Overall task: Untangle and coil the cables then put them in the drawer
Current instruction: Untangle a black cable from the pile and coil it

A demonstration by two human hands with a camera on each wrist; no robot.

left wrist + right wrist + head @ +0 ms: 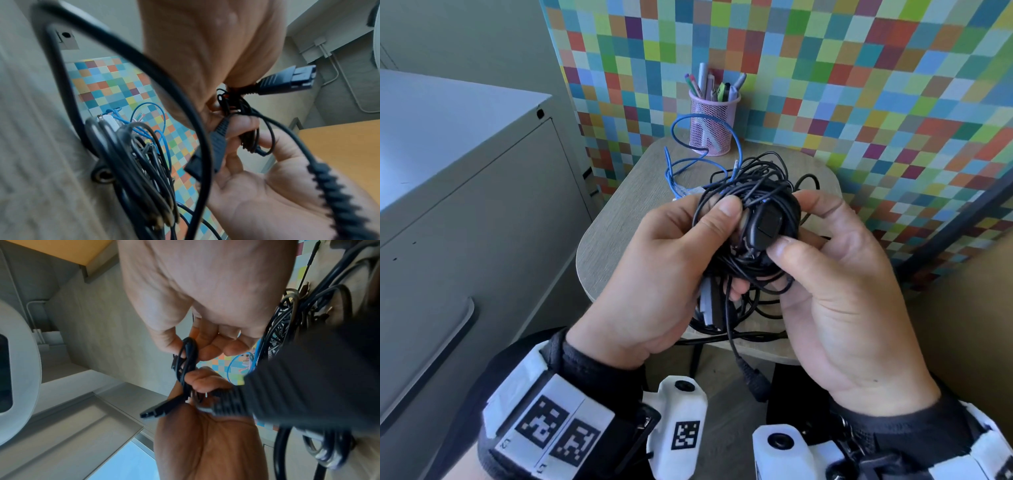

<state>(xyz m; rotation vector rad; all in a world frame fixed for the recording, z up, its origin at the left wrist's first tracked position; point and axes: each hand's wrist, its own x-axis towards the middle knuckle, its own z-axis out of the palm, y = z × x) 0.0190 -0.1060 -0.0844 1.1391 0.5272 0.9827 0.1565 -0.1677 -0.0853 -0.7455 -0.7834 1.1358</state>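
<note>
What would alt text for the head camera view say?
Two hands, the left hand and right hand, hold a tangled bundle of black cables above a small table. A blue cable and a pink pen cup sit behind, with a grey cabinet at left.

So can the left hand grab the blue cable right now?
Probably not yet. The left hand is full, gripping the black cable tangle together with the right hand. The blue cable lies just beyond on the small table, uncovered, so one hand would need to let go first.
</note>
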